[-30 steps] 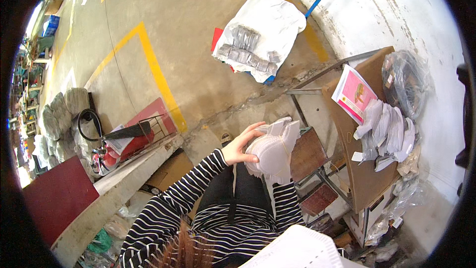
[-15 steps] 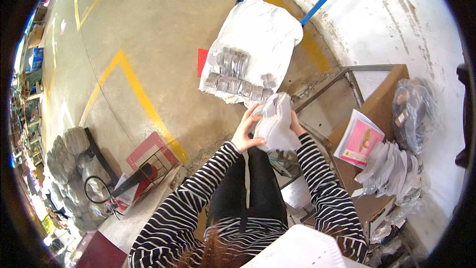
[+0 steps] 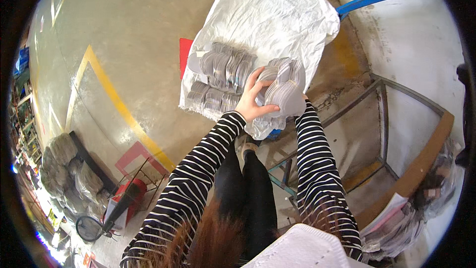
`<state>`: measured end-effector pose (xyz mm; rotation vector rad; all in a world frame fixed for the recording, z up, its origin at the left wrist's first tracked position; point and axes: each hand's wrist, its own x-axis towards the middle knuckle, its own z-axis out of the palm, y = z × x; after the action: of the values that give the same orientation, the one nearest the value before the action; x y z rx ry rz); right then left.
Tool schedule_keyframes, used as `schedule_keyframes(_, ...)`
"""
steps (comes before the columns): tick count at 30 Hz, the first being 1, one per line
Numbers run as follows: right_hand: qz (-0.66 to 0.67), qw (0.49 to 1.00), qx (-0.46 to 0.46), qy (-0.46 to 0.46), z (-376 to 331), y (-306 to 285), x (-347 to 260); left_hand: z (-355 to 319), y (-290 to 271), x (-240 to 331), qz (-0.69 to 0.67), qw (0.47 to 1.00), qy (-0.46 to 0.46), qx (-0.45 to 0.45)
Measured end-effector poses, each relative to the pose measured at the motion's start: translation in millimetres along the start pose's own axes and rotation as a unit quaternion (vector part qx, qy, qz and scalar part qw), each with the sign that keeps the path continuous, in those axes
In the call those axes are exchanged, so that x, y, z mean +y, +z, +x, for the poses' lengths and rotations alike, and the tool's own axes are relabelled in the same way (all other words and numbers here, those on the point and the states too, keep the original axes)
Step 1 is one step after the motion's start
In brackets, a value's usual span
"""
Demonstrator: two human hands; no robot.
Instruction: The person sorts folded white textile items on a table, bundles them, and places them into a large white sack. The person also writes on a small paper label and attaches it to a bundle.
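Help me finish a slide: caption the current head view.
Left hand grips a grey stack, right hand mostly hidden at its other side, by a white sheet bearing more stacks.

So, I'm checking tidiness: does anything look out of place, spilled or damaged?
Slightly: a red panel sticks out past the left edge of the creased white sheet, so it looks incompletely covered. The left hand holds a stack of grey pieces; I see no spill or obvious damage.
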<state>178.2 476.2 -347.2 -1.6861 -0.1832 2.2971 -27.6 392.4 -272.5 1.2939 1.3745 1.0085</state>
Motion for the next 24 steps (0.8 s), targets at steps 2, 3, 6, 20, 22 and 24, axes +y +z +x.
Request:
schedule_keyframes(2,0.006,1.0,0.013,-0.016,38,-12,4,16,5,-27,0.018,1.0,0.01,0.001)
schedule_keyframes(3,0.006,1.0,0.017,-0.023,59,-16,5,22,7,-40,0.028,1.0,0.01,0.002)
schedule_keyframes(6,0.008,0.998,0.044,-0.054,101,-42,9,40,19,-73,0.047,0.999,-0.004,0.006)
schedule_keyframes(20,-0.035,0.958,-0.004,-0.285,83,-54,-51,95,62,-62,0.178,0.953,-0.232,0.078)
schedule_keyframes(22,-0.125,0.93,-0.019,-0.346,41,-32,-70,108,83,-42,0.219,0.931,-0.29,0.027)
schedule_keyframes(24,-0.347,0.863,0.01,-0.367,35,-29,-70,119,105,-38,0.264,0.905,-0.333,-0.021)
